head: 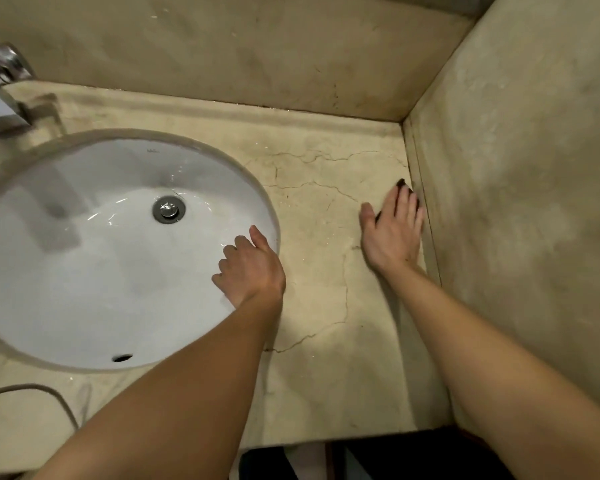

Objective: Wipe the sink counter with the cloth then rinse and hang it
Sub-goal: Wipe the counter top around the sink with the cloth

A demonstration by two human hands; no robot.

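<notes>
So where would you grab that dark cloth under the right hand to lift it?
The cloth lies flat under the right hand, tight against the side wall. Probably bunch its middle from above, or pinch its visible left edge from the sink side; the wall blocks the other side.

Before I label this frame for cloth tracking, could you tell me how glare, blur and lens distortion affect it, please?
Head view: the wide-angle lens bows the back edge of the counter; small glare streaks ring the drain in the sink; the faucet at the left edge is smeared; the dark cloth shows only as slivers around the right hand, itself slightly soft.
</notes>
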